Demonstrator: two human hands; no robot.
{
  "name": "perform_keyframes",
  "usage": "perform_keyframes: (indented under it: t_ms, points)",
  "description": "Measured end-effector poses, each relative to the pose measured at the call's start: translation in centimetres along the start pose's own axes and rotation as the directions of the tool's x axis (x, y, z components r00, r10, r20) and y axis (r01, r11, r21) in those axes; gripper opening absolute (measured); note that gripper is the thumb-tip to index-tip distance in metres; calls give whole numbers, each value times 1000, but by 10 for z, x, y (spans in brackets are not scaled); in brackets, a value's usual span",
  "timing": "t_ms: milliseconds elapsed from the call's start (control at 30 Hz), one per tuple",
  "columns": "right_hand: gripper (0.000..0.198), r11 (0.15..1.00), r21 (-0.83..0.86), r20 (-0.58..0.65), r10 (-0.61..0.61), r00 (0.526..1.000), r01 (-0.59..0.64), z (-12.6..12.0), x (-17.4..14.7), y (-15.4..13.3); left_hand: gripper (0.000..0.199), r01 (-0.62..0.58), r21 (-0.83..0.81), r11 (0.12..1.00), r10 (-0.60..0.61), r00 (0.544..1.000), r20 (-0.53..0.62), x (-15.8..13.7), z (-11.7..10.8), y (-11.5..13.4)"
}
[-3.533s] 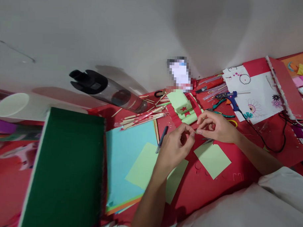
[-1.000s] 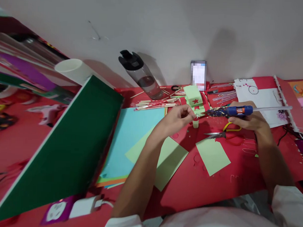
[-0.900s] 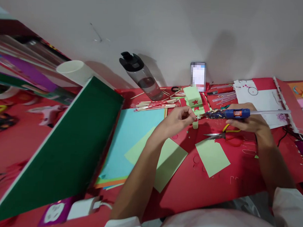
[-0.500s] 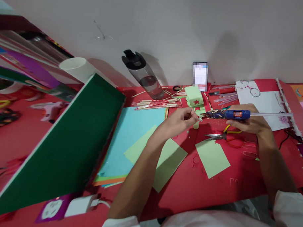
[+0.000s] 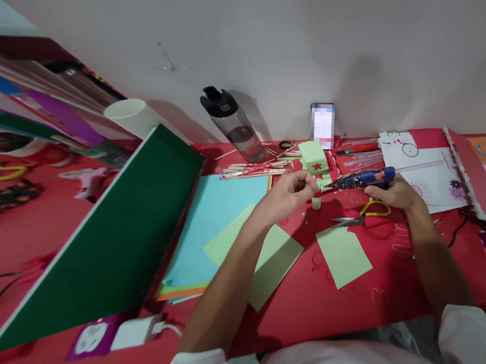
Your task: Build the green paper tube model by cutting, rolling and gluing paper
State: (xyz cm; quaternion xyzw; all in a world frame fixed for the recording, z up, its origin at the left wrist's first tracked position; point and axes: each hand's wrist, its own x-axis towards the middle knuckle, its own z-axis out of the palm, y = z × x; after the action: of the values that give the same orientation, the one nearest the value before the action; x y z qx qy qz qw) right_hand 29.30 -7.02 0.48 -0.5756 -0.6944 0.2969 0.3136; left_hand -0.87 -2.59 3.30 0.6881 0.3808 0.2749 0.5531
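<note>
My right hand point(image 5: 398, 192) grips a blue hot glue gun point(image 5: 360, 178) with a clear glue stick point(image 5: 419, 165) poking out of its back. The gun's nozzle points left, close to the fingertips of my left hand point(image 5: 292, 191). Those fingers are pinched together on a tiny piece too small to make out. Just behind the nozzle stands a pale green paper box point(image 5: 312, 155) with a red star on it. Below the gun lie scissors point(image 5: 355, 221) with yellow and red handles, touching a pale green paper sheet point(image 5: 344, 257).
Wooden sticks point(image 5: 255, 169) lie behind blue paper point(image 5: 230, 192). A water bottle point(image 5: 239, 131) and a phone point(image 5: 322, 126) stand by the wall. On the left a green board point(image 5: 105, 241) leans up, with a white charger point(image 5: 134, 332) at its foot. White patterned paper point(image 5: 422, 167) is at right.
The glue gun has tilted, its back end now higher and its nozzle lower, nearer my left fingertips. My right hand has shifted its hold. My left hand keeps its pinch.
</note>
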Motion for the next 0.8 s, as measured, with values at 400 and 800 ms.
perform_keyframes:
  t_ms: [400, 800]
  points:
    - [44, 981, 194, 15, -24, 1000, 21, 12, 6, -3, 11, -20, -32, 999, 19, 1000, -20, 1, 3, 1]
    - [57, 943, 332, 75, 8, 997, -33, 9, 6, 9, 11, -37, -17, 999, 36, 998, -52, 1, 3, -1]
